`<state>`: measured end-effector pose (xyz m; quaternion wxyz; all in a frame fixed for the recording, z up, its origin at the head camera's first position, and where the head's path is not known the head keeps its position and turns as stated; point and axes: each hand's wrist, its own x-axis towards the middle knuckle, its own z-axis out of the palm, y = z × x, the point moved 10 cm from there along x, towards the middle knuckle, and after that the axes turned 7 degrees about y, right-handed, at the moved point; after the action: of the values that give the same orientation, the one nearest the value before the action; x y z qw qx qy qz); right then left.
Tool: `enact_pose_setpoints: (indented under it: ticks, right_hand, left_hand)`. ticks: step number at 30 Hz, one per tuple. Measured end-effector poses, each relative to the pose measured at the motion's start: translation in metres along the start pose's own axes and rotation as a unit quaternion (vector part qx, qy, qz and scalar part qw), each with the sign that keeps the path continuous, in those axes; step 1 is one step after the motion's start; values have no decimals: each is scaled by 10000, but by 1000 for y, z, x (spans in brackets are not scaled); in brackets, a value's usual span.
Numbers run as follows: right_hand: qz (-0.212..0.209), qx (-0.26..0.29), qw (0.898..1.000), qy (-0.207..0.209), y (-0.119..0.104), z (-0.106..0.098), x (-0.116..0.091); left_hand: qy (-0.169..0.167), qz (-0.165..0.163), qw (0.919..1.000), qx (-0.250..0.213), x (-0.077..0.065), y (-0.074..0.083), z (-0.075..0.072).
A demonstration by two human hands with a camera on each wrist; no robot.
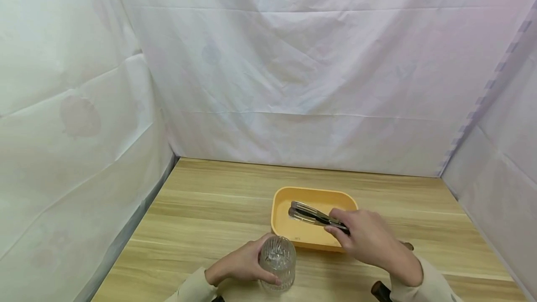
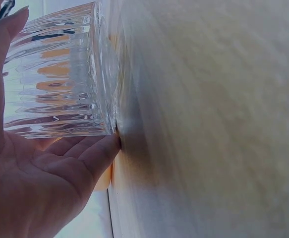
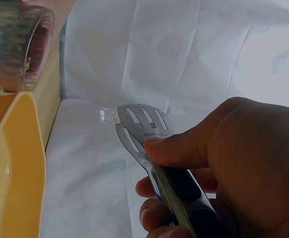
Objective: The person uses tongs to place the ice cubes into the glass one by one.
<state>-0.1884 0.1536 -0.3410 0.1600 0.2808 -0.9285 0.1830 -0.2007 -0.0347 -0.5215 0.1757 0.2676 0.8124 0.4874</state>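
My right hand has its thumb and fingers closed around a pair of metal tongs, gripping them by their dark handles so that the slotted ends lie over the orange tray. At the tips of the tongs, above the tray, sits a small clear cube, and the two slotted ends lie close together behind it. My left hand is curved round a clear ribbed glass, thumb on the near side and fingers on the far side, opened only as wide as the glass itself. The glass stands upright on the wooden bench, just beside the near left corner of the tray. To the right of the tray, a short brown end shows past my right wrist, and nearer to me than the tray there is a dark piece with a brown tip; I cannot tell what either one belongs to. Beyond the tray, at the bench's far edge, hangs a pale, creased cloth.
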Motion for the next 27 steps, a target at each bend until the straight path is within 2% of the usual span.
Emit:
enact_pose_setpoints:
  ticks: [13, 27]
  right_hand:
    - [-425, 25, 9990, 135, -24, 6, -2]
    - [-533, -12, 9985, 86, -31, 11, -2]
  left_hand:
    - [51, 115, 9999, 32, -1, 1, 0]
    - [57, 85, 9999, -11, -1, 0, 0]
